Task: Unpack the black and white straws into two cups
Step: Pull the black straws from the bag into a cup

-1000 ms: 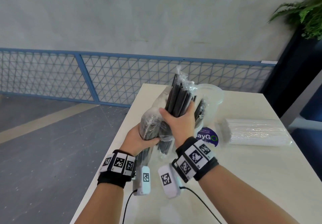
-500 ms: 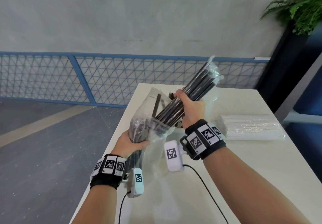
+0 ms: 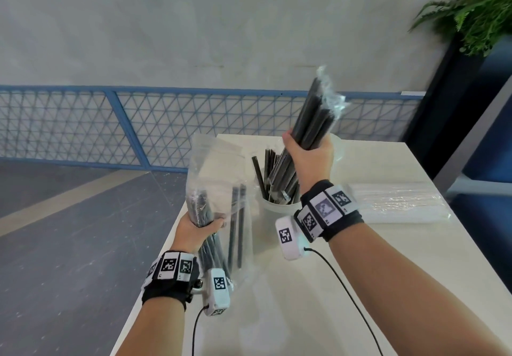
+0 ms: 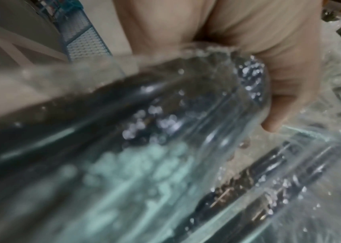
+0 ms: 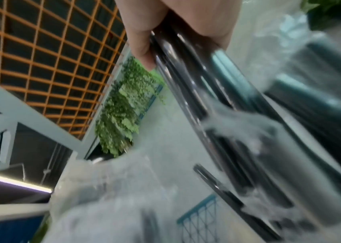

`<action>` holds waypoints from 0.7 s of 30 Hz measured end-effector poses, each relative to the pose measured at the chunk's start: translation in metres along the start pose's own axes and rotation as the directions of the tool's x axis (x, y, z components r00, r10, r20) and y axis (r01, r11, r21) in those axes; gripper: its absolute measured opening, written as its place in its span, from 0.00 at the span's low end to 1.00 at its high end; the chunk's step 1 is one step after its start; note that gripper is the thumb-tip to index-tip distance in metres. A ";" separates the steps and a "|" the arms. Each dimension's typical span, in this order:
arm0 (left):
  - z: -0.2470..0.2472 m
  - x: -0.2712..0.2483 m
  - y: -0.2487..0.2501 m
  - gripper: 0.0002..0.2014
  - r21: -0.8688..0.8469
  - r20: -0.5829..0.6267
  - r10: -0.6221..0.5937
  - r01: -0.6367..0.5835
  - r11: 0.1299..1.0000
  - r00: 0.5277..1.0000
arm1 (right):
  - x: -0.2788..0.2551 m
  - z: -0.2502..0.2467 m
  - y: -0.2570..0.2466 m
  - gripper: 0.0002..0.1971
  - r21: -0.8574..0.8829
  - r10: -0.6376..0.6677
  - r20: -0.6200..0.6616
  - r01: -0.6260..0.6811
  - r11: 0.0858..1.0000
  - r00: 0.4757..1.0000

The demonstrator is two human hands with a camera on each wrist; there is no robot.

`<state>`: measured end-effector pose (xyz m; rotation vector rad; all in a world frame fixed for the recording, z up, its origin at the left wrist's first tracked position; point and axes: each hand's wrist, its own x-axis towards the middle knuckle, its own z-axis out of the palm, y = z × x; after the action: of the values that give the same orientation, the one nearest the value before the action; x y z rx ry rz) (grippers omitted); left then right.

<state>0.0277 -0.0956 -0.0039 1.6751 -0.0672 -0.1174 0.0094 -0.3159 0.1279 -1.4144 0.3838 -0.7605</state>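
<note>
My right hand (image 3: 309, 152) grips a bundle of black straws (image 3: 311, 121), each in clear wrap, tilted with its lower ends inside a white cup (image 3: 274, 204) that holds several black straws. My left hand (image 3: 198, 225) holds the clear plastic bag (image 3: 214, 167) with the remaining black straws (image 3: 206, 211) inside, upright over the table's left edge. The left wrist view shows my fingers (image 4: 285, 92) curled round the bag and straws (image 4: 144, 115). In the right wrist view my fingers (image 5: 144, 41) wrap the black bundle (image 5: 196, 82). A sealed pack of white straws (image 3: 396, 203) lies on the right.
The white table (image 3: 360, 286) is narrow, with its left edge just under my left hand and grey floor beyond. A second clear cup (image 3: 333, 148) stands partly hidden behind my right hand. A blue mesh railing and a plant stand further back.
My right hand has pulled a bundle of black straws out of the bag and swung it right, over and into the cup. My left hand lowered the bag leftwards.
</note>
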 end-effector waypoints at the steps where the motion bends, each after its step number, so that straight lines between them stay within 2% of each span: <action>1: 0.001 -0.001 0.002 0.07 0.002 0.004 0.007 -0.007 1.000 1.000 | -0.001 0.000 0.007 0.17 -0.064 0.025 0.025 -0.023 0.998 0.999; 8: 0.010 -0.003 0.008 0.09 -0.072 -0.004 0.046 -0.046 0.996 0.999 | 0.005 0.002 0.039 0.26 -0.379 0.175 0.150 -0.107 0.919 0.973; 15: 0.014 -0.004 0.010 0.10 -0.080 -0.005 0.056 -0.057 0.995 0.998 | 0.002 0.000 0.045 0.23 -0.513 0.192 0.215 -0.056 0.857 0.957; 21: 0.019 -0.008 0.020 0.10 -0.078 0.004 0.098 -0.097 0.992 0.995 | -0.004 0.000 0.045 0.21 -0.544 0.224 0.283 -0.036 0.838 0.933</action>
<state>0.0180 -0.1159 0.0139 1.5910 -0.1483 -0.0517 0.0173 -0.3140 0.0829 -1.9834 0.4380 -0.2840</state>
